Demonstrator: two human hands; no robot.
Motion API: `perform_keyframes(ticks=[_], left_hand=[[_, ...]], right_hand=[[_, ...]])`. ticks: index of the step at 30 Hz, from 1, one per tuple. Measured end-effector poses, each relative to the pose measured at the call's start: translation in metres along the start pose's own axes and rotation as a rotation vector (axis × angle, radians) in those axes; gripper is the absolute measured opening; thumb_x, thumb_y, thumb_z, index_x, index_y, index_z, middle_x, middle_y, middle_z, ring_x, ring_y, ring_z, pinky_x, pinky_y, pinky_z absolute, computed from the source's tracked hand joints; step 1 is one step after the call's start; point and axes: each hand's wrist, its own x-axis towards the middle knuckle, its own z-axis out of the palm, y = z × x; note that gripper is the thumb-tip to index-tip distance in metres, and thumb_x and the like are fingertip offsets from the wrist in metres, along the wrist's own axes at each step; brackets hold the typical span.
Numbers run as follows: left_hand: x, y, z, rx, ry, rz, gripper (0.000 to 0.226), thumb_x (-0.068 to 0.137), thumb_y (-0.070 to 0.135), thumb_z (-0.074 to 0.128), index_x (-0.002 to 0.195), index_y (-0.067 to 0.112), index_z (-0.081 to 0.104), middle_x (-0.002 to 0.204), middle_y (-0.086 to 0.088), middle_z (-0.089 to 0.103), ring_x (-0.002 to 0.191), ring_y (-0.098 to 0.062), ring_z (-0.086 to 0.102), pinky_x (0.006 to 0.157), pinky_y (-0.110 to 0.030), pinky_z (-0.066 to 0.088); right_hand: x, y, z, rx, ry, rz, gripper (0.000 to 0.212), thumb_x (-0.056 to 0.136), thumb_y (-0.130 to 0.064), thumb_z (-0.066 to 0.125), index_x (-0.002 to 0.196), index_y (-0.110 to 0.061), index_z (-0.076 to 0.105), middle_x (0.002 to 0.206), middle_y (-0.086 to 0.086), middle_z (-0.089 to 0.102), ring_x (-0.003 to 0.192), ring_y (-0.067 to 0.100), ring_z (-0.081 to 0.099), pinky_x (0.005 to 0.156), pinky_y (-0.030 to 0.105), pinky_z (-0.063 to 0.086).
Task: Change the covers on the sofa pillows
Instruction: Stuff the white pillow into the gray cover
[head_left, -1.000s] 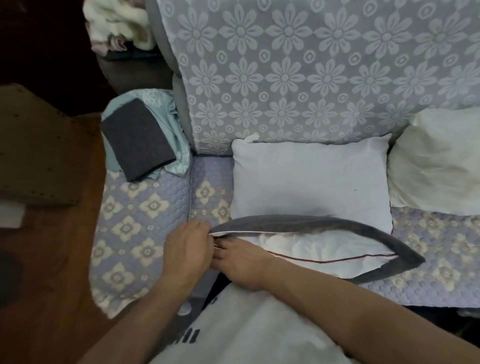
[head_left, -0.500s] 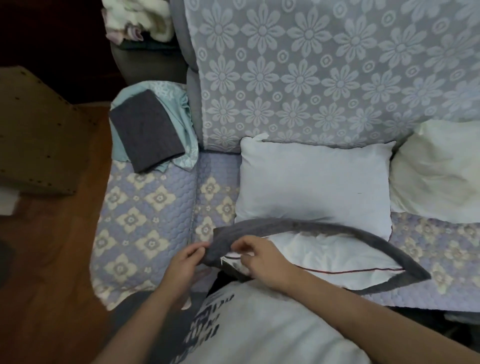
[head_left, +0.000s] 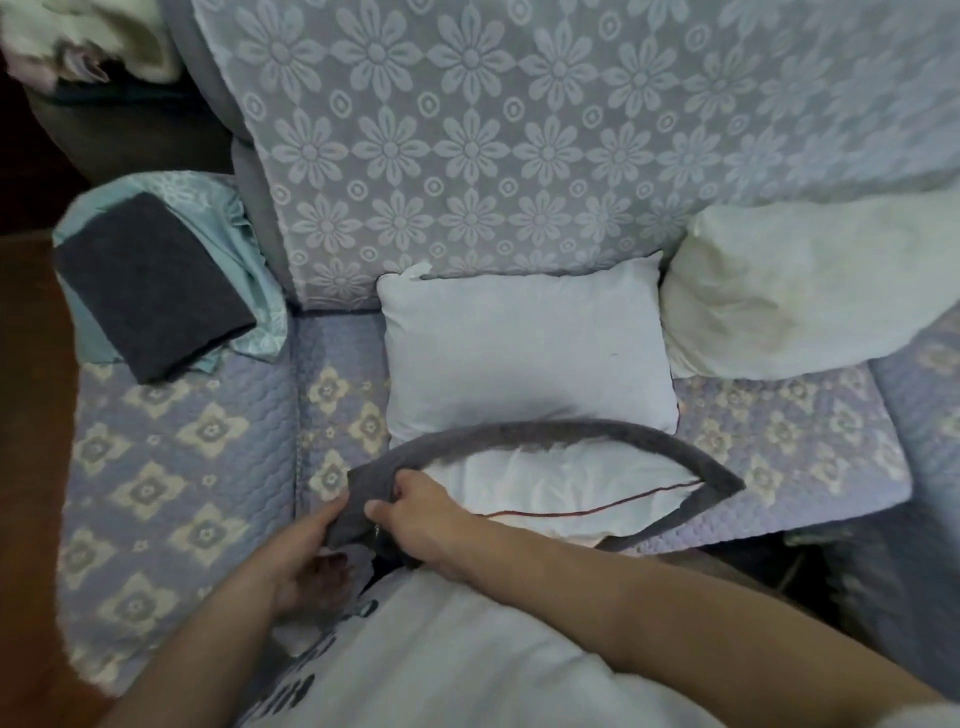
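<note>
A white pillow with a dark red seam (head_left: 561, 493) lies inside a dark grey cover (head_left: 571, 434) whose mouth gapes open at the sofa's front edge. My left hand (head_left: 306, 556) grips the cover's left corner from below. My right hand (head_left: 415, 512) pinches the same corner from the top, beside the small zipper pull. A bare white pillow (head_left: 524, 353) rests behind against the backrest. Another bare cream pillow (head_left: 795, 296) leans at the right. A folded dark grey cover (head_left: 150, 286) sits on light teal fabric (head_left: 218, 208) at the left.
The sofa seat (head_left: 171, 457) has a quilted lilac cover with cream flowers, and the backrest (head_left: 519, 130) a flowered lace throw. Wooden floor (head_left: 26, 519) runs along the left. A bundle of pale cloth (head_left: 104, 31) lies at the top left.
Both hands moved from the zipper end at the pillow's left corner and lifted the grey corner. The cover mouth bows wider over the white pillow. The view shifted.
</note>
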Motion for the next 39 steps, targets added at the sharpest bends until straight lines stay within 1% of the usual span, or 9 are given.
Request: perform_keyframes(ticks=[3,8,14,17,21,25,29,34,39], left_hand=[[0.010,0.003,0.007,0.024,-0.054,-0.069,0.047,0.080,0.051,0.076,0.083,0.005,0.081,0.088,-0.018,0.071,0.084,-0.031,0.063,0.087,-0.041,0.053],[0.013,0.012,0.020,0.054,0.065,-0.014,0.018,0.097,0.024,0.061,0.084,0.011,0.059,0.053,-0.007,0.056,0.039,-0.018,0.050,0.040,-0.021,0.038],[0.025,0.019,0.012,0.557,0.367,0.309,0.040,0.089,0.032,0.076,0.096,-0.006,0.069,0.092,-0.023,0.072,0.080,-0.036,0.068,0.076,-0.048,0.058],[0.017,0.020,0.026,0.914,0.666,0.774,0.024,0.090,0.024,0.069,0.096,0.002,0.065,0.100,-0.024,0.065,0.092,-0.038,0.060,0.079,-0.044,0.051],[0.007,0.016,0.072,1.330,0.522,1.379,0.045,0.082,0.024,0.077,0.123,0.013,0.064,0.115,-0.012,0.061,0.102,-0.035,0.058,0.082,-0.045,0.053],[0.018,0.023,0.089,1.872,0.466,1.398,0.053,0.069,0.008,0.079,0.119,0.014,0.064,0.102,-0.011,0.059,0.078,-0.034,0.063,0.056,-0.040,0.053],[0.002,0.056,0.085,1.787,0.598,1.486,0.006,0.078,0.011,0.063,0.084,0.011,0.062,0.077,-0.010,0.055,0.063,-0.034,0.059,0.044,-0.038,0.043],[-0.016,0.047,0.079,1.711,0.585,1.729,0.011,0.076,0.007,0.057,0.083,0.009,0.067,0.091,-0.012,0.063,0.084,-0.035,0.058,0.064,-0.045,0.046],[-0.014,-0.003,0.103,1.726,0.068,1.753,0.015,0.089,0.021,0.057,0.093,0.020,0.071,0.098,0.001,0.065,0.088,-0.023,0.062,0.074,-0.038,0.051]], right_hand=[[-0.005,0.003,-0.009,0.074,-0.153,0.033,0.010,0.104,-0.024,0.050,0.102,-0.015,0.055,0.115,0.010,0.061,0.103,0.025,0.060,0.090,0.036,0.050],[-0.009,0.020,-0.042,0.037,-0.201,0.071,0.022,0.097,-0.029,0.058,0.118,-0.021,0.057,0.106,0.005,0.064,0.093,0.018,0.062,0.087,0.032,0.050],[-0.062,0.123,-0.166,-0.496,0.688,0.065,0.021,0.096,-0.022,0.052,0.108,-0.014,0.067,0.114,0.008,0.064,0.107,0.029,0.056,0.091,0.041,0.047],[-0.089,0.181,-0.231,-0.717,1.081,0.154,0.031,0.090,-0.025,0.064,0.115,-0.007,0.063,0.118,0.017,0.056,0.108,0.037,0.048,0.092,0.049,0.045],[-0.078,0.197,-0.261,-0.944,0.817,0.215,0.040,0.087,-0.026,0.062,0.124,-0.015,0.051,0.119,0.009,0.052,0.106,0.031,0.048,0.083,0.042,0.049],[-0.070,0.194,-0.271,-1.296,0.727,0.032,0.050,0.071,-0.010,0.077,0.116,-0.011,0.055,0.105,0.011,0.057,0.089,0.032,0.054,0.072,0.042,0.049],[-0.061,0.165,-0.298,-1.368,0.745,0.035,0.049,0.064,-0.004,0.080,0.106,-0.010,0.054,0.095,0.009,0.056,0.079,0.029,0.056,0.060,0.038,0.042],[-0.048,0.144,-0.322,-1.226,0.749,0.006,0.032,0.071,0.008,0.069,0.084,-0.013,0.047,0.068,0.001,0.042,0.052,0.026,0.044,0.047,0.030,0.030],[-0.026,0.148,-0.332,-0.856,0.840,0.021,0.015,0.081,0.005,0.047,0.079,-0.010,0.046,0.074,0.009,0.054,0.068,0.032,0.054,0.059,0.038,0.047]])
